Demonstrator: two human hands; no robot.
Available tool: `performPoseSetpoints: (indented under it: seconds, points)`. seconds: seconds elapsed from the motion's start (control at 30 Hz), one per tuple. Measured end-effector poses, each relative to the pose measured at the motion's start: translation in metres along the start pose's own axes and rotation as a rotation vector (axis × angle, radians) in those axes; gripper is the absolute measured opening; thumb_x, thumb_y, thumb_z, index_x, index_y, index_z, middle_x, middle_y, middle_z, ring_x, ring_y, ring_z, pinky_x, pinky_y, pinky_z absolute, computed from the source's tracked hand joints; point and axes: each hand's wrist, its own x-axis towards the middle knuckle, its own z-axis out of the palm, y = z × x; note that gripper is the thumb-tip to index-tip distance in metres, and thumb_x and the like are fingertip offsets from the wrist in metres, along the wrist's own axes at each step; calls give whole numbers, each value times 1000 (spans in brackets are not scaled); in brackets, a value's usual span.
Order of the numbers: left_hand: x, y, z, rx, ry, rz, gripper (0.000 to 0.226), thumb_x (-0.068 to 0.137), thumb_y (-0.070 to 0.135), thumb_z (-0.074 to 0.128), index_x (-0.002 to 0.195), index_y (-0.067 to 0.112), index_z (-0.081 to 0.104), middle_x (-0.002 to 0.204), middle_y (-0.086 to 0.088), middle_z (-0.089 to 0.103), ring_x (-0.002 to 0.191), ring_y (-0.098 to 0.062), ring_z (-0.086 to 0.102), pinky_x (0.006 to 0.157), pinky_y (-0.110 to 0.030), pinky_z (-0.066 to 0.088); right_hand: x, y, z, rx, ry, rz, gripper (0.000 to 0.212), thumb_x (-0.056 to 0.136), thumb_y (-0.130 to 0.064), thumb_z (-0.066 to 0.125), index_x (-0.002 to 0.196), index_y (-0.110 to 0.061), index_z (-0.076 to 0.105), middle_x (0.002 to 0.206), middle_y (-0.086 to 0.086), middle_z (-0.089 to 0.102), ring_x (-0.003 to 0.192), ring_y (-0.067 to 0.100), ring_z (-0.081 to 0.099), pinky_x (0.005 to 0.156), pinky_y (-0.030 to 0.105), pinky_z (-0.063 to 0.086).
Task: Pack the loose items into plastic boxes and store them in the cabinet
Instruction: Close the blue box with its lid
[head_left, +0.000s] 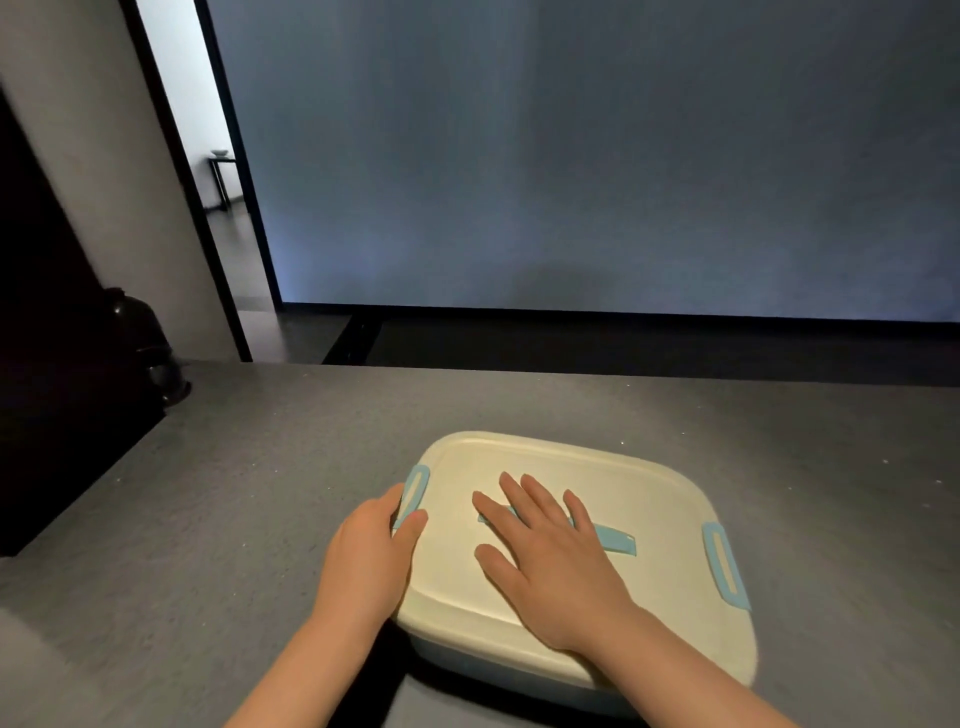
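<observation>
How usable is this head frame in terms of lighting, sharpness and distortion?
Head view: dim room, with soft light falling on the cream box lid, which stays readable; the left hand at the blue clasp and the right hand flat on the lid are sharp; a dark object at far left is lost in shadow; wide-angle bending shows in the leaning door frame.

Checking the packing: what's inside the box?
Cannot tell. The cream lid covers the box fully. The right hand lies flat on the lid; the left hand grips the left blue clip. The contents are hidden.
</observation>
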Motion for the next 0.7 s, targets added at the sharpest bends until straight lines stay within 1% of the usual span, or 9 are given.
performPoseSetpoints:
  seconds: [0.2, 0.27, 0.33, 0.4, 0.47, 0.53, 0.6, 0.63, 0.7]
  points:
    - [-4, -5, 3, -192, -48, -69, 37, 96, 23, 50, 133, 25, 49, 120, 2, 56, 113, -19, 51, 86, -29, 35, -21, -3, -6, 74, 122, 40, 50, 96, -48, 30, 145, -39, 27, 159, -12, 14, 147, 7, 3, 116, 33, -11]
    - [-5, -5, 2, -251, -49, -55, 35, 96, 15, 49, 129, 24, 52, 115, 3, 57, 110, -19, 52, 84, -29, 35, -43, 2, 1, 21, 194, 130, 50, 92, -51, 35, 141, -41, 38, 156, -14, 26, 145, 7, 20, 117, 30, 2]
    - [-4, -8, 4, -231, -52, -49, 35, 96, 12, 46, 128, 23, 53, 117, 2, 59, 109, -19, 53, 85, -31, 37, -64, 9, 4, -13, 209, 236, 50, 83, -57, 42, 128, -41, 56, 142, -10, 50, 131, 12, 48, 105, 37, 23]
    - [-4, -11, 8, -184, -49, -58, 38, 96, 13, 43, 132, 24, 51, 120, -2, 59, 110, -21, 52, 89, -36, 40, -73, 17, 8, -66, 218, 274, 50, 80, -58, 44, 124, -39, 60, 135, -6, 58, 125, 17, 55, 100, 42, 27]
    - [-7, -10, 11, -165, -35, -68, 39, 96, 14, 39, 132, 25, 48, 118, -4, 58, 107, -22, 52, 87, -37, 41, -75, 23, 6, -94, 196, 253, 50, 81, -57, 44, 123, -37, 61, 134, -4, 58, 125, 19, 55, 104, 44, 35]
    - [-12, -7, 15, -173, -17, -72, 33, 97, 13, 37, 125, 26, 49, 113, -7, 58, 100, -24, 53, 77, -34, 42, -73, 31, 3, -103, 210, 211, 48, 82, -54, 44, 123, -35, 60, 136, -5, 57, 126, 18, 53, 102, 43, 43]
    - [-21, -6, 20, -154, 1, -79, 28, 97, 16, 34, 118, 30, 46, 109, -10, 57, 94, -23, 52, 73, -35, 44, -71, 44, -4, -45, 197, 148, 48, 85, -53, 42, 127, -36, 56, 143, -8, 50, 134, 16, 45, 107, 39, 33]
    - [-25, -6, 24, -133, 12, -92, 29, 96, 20, 32, 121, 29, 45, 110, -10, 56, 95, -24, 51, 76, -39, 46, -69, 51, -9, -5, 186, 121, 49, 86, -53, 39, 131, -37, 53, 147, -10, 43, 138, 13, 37, 111, 36, 25]
    - [-35, 0, 29, -20, 49, -104, 37, 95, 23, 34, 131, 24, 42, 127, -10, 49, 111, -28, 46, 95, -48, 43, -64, 65, -14, 20, 165, 57, 53, 88, -53, 33, 138, -39, 44, 153, -17, 29, 144, 7, 21, 115, 29, 10]
